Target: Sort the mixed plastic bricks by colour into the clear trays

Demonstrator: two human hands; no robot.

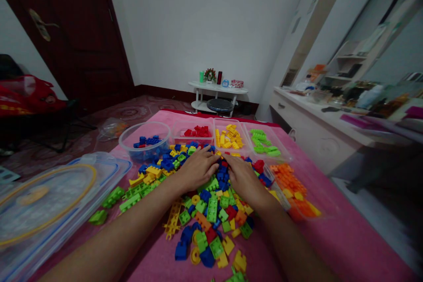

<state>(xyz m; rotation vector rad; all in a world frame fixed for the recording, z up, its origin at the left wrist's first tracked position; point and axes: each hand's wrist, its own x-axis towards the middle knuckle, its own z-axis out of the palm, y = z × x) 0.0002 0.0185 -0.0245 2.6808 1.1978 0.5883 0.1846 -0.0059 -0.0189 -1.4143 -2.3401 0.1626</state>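
A heap of mixed toy building bricks (212,209) in blue, green, yellow, red and orange lies across the pink cloth. My left hand (199,168) rests palm down on the heap's far part, fingers stretched and a little apart. Close beside it on the right, my right hand (243,177) reaches over the bricks with fingers extended forward and inward. The fingertips of both hands nearly meet by a few yellow and blue bricks. No brick shows in either grasp, though the undersides of both hands are hidden.
Behind the heap stand a round tub (145,145) of blue bricks and clear boxes of red (193,140), yellow (228,146) and green bricks (264,143). An orange-brick box (291,185) sits right. Large clear lids (56,202) lie left. A cabinet (317,114) flanks the right.
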